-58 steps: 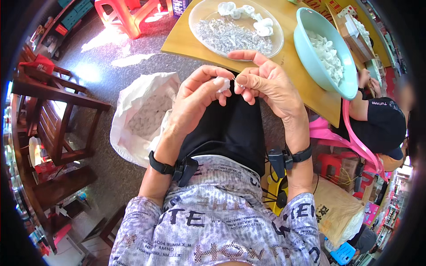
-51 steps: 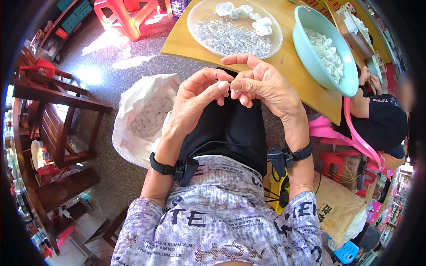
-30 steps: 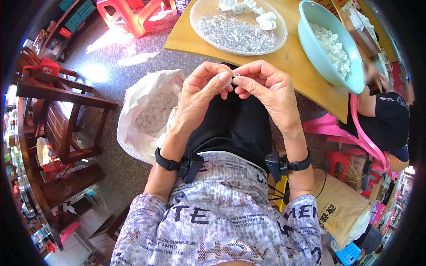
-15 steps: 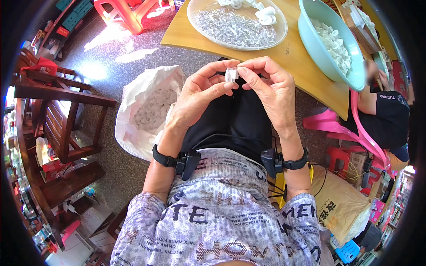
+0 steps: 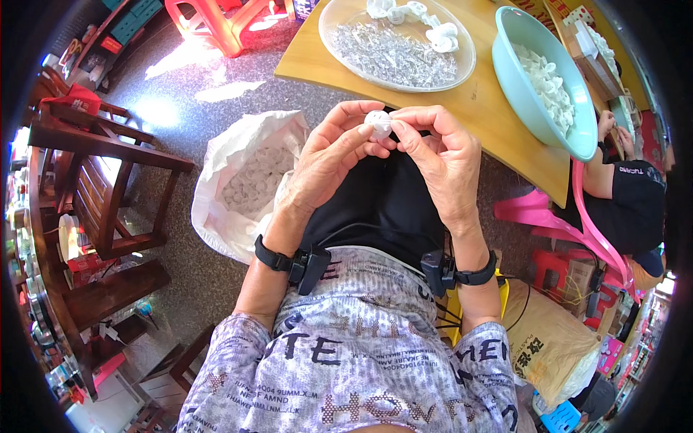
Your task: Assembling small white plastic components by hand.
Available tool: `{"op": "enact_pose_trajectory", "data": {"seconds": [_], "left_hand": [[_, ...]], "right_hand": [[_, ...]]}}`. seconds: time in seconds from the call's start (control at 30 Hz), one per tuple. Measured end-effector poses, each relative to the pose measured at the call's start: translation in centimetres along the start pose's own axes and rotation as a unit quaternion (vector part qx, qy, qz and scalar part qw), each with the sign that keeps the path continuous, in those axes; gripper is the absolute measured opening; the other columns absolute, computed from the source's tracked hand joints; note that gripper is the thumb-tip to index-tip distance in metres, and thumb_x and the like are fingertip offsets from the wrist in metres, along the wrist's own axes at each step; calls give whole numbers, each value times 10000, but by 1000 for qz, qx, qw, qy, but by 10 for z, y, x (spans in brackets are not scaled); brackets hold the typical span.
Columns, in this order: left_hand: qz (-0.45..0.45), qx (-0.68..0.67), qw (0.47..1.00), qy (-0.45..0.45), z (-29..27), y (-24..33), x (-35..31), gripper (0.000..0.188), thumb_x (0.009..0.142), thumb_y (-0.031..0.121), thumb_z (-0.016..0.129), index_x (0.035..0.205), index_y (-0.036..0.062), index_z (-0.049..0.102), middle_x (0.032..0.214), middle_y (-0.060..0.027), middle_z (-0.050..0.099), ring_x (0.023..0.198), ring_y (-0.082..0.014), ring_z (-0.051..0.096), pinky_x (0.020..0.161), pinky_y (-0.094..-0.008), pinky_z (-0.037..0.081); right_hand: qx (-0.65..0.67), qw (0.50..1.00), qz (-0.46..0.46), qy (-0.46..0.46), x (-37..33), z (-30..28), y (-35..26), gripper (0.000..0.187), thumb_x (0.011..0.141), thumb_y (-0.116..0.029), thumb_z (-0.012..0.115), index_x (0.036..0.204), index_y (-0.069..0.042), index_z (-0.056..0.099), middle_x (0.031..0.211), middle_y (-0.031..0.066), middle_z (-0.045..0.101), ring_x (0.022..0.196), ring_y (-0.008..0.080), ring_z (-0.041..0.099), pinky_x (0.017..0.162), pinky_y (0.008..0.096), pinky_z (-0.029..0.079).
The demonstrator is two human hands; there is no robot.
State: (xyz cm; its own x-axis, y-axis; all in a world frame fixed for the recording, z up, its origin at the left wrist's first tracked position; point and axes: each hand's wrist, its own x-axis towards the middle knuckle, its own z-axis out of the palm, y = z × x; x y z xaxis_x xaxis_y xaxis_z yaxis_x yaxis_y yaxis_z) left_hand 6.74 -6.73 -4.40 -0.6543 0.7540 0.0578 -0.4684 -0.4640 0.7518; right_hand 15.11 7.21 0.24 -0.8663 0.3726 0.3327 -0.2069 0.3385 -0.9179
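Note:
My left hand (image 5: 328,159) and my right hand (image 5: 440,155) meet above my lap, both pinching one small white round plastic part (image 5: 377,123) between thumbs and fingertips. Just beyond them lies a wooden table (image 5: 498,115). On it stands a clear round tray (image 5: 462,32) spread with small silvery metal pieces, with a few white parts at its far rim. To its right a light green basin (image 5: 516,86) holds many white parts.
An open white sack (image 5: 224,209) of white parts stands on the floor left of my knees. Dark wooden chairs (image 5: 94,195) are at the left, a red stool (image 5: 216,22) at the top. A person in black (image 5: 628,202) sits at the right, near a pink stool.
Both hands have lifted slightly toward the table edge and turned the white part, which now shows plainly between the fingertips.

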Motion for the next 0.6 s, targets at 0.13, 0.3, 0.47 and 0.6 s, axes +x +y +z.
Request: {"op": "enact_pose_trajectory", "data": {"seconds": [0.13, 0.3, 0.47, 0.6], "left_hand": [[5, 4, 1000, -4, -2, 0, 0, 349, 975, 140, 491, 1282, -22, 453, 1085, -117, 601, 928, -163, 627, 812, -268, 530], [-15, -48, 998, -29, -5, 0, 1, 336, 987, 182, 485, 1259, -15, 476, 1074, -120, 612, 916, -169, 628, 824, -287, 521], [-12, -38, 999, -14, -5, -1, 1, 339, 987, 193, 487, 1252, -17, 489, 1060, -117, 620, 915, -166, 633, 819, -282, 525], [3, -50, 999, 1, -6, -2, 2, 340, 965, 171, 531, 1250, -14, 507, 1066, -109, 625, 923, -168, 634, 827, -284, 520]], "right_hand": [[3, 1000, 10, 3, -1, 1, -3, 76, 872, -57, 648, 907, 11, 642, 838, 64, 684, 716, 98, 650, 637, 229, 547], [10, 1000, -8, 5, -1, 3, -5, 73, 863, -49, 655, 908, 7, 642, 880, 68, 683, 725, 108, 652, 636, 232, 547], [-24, 997, -73, -16, 3, 5, -1, 66, 856, -40, 658, 908, -1, 643, 917, 71, 677, 735, 111, 646, 630, 233, 542], [-15, 999, -31, 5, 2, 9, 4, 68, 855, -33, 658, 911, 0, 639, 900, 74, 676, 736, 112, 644, 631, 229, 533]]}}
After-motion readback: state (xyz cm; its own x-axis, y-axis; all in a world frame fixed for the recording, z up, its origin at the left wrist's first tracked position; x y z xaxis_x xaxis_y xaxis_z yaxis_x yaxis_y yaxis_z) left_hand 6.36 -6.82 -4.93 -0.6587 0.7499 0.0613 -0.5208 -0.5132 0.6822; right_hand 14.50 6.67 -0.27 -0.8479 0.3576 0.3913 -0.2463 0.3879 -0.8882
